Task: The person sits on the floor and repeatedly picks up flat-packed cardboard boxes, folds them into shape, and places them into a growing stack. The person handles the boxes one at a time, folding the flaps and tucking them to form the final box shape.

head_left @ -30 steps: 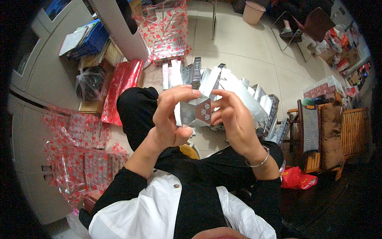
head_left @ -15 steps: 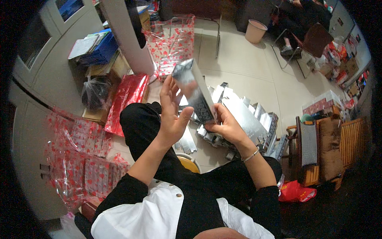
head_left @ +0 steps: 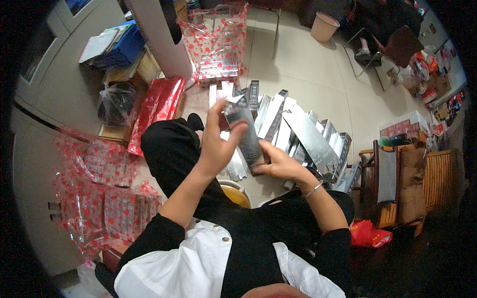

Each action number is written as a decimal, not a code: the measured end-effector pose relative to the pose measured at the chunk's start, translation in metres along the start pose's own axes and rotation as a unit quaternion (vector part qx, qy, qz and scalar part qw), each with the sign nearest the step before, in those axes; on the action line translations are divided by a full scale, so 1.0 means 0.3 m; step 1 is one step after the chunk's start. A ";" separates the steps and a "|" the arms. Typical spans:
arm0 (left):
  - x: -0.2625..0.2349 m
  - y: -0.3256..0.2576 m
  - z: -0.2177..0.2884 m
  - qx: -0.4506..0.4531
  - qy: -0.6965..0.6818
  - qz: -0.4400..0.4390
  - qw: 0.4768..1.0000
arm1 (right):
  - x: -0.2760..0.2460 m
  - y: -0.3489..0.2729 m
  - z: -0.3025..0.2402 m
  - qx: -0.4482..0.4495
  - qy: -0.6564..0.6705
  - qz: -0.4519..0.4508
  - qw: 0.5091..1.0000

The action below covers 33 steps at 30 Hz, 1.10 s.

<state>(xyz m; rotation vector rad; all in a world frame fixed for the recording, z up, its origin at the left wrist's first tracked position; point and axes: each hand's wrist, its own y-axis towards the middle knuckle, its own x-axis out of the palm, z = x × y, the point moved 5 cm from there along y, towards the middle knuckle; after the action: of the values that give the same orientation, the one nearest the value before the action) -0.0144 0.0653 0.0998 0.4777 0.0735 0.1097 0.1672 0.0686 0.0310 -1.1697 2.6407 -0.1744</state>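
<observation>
Between my hands is a long, narrow silver and dark box, tilted and slightly blurred. My right hand grips its lower end, thumb and fingers on either side. At the upper part, my left hand closes around the left side with the thumb across the face; some of its fingers are hidden behind. Below and beyond, a heap of similar silver boxes and flattened silver pieces lies on the floor.
Boxes in clear wrap with red hearts stand at my left, and another wrapped bundle lies ahead. A red foil-covered package leans near a blue file box. Right are a wooden chair and red bag; a bin stands far off.
The box has come lower and toward me, turning so its dark printed face shows more. My left hand has gone from open beside it to gripping it. The view has shifted slightly.
</observation>
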 end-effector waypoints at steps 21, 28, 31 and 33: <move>-0.161 -0.012 -0.210 -0.147 0.025 0.065 0.987 | -0.349 0.238 0.180 0.042 -0.435 0.299 0.848; -0.070 -0.015 -0.208 -0.144 0.024 0.008 0.989 | -0.508 -0.071 0.292 0.224 -0.510 0.312 0.770; -0.032 -0.019 -0.179 -0.131 0.044 -0.016 0.990 | -0.536 -0.107 0.351 0.252 -0.461 0.289 0.801; -0.013 -0.026 -0.157 -0.123 0.062 -0.028 0.990 | -0.543 -0.106 0.360 0.228 -0.478 0.295 0.795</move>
<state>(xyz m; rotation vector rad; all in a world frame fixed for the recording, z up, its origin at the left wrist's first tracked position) -0.0221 0.0794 0.0548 0.2220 0.1930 0.0927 0.3249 0.1670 -0.0375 -0.1189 1.7467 -0.0599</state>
